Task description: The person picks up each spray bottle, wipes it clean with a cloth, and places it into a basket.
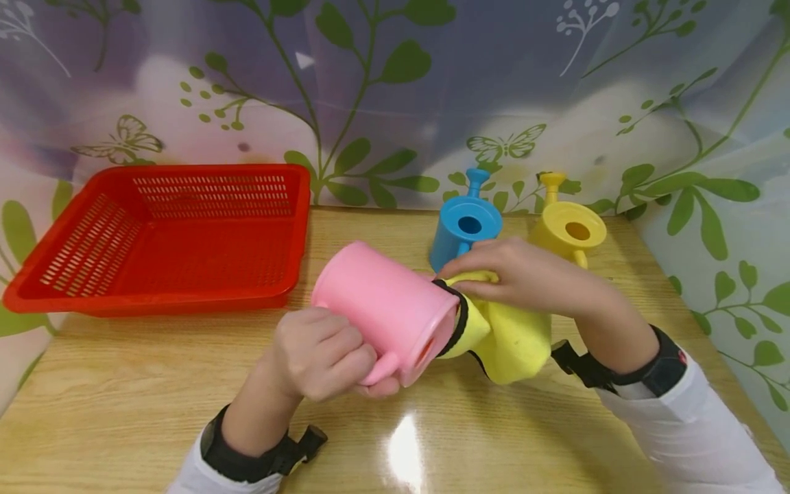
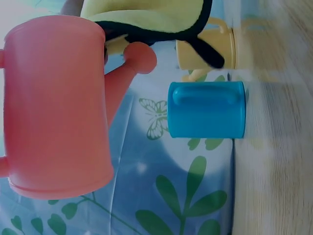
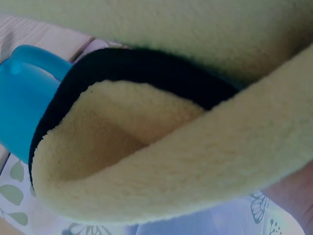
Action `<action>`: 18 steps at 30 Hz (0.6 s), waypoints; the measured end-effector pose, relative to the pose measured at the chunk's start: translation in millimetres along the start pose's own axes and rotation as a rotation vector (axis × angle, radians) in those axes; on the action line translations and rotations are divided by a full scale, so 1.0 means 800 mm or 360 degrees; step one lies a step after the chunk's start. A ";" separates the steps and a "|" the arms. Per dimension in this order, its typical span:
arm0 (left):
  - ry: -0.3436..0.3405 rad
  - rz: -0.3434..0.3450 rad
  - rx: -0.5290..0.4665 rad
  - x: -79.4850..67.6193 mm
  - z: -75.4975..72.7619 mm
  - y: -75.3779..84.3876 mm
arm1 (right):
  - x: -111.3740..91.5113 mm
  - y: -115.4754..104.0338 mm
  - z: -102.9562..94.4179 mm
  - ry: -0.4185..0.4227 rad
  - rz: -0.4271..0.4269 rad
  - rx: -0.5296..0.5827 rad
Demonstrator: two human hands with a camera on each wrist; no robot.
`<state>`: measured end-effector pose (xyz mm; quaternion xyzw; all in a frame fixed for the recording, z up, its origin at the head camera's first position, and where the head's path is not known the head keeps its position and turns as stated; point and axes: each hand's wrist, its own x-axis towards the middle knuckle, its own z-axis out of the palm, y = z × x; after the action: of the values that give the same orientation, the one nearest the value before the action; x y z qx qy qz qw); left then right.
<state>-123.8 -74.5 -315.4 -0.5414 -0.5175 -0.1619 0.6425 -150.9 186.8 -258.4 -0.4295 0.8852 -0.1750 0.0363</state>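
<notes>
A pink watering can is held tilted above the table, its top turned toward the right. My left hand grips it by the handle at the near side. In the left wrist view its spout points up beside the cloth. My right hand holds a yellow cloth with black edging against the can's upper end. Folds of the cloth fill most of the right wrist view and hide the fingertips there.
Behind my right hand stand a blue watering can and a yellow watering can, near the patterned backdrop. A red plastic basket sits at the left on the wooden table.
</notes>
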 end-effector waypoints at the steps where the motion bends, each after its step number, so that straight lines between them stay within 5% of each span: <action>1: -0.0002 0.0003 -0.0009 0.000 0.000 0.001 | 0.002 0.000 0.000 -0.0010 0.0005 -0.0002; 18: 0.0025 0.0115 -0.0016 0.011 0.003 0.004 | 0.031 -0.009 0.007 0.0058 0.0062 0.0054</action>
<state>-119.2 -68.1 -309.7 -0.5616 -0.4917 -0.1454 0.6494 -159.9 162.3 -259.3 -0.4080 0.8909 -0.1972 0.0309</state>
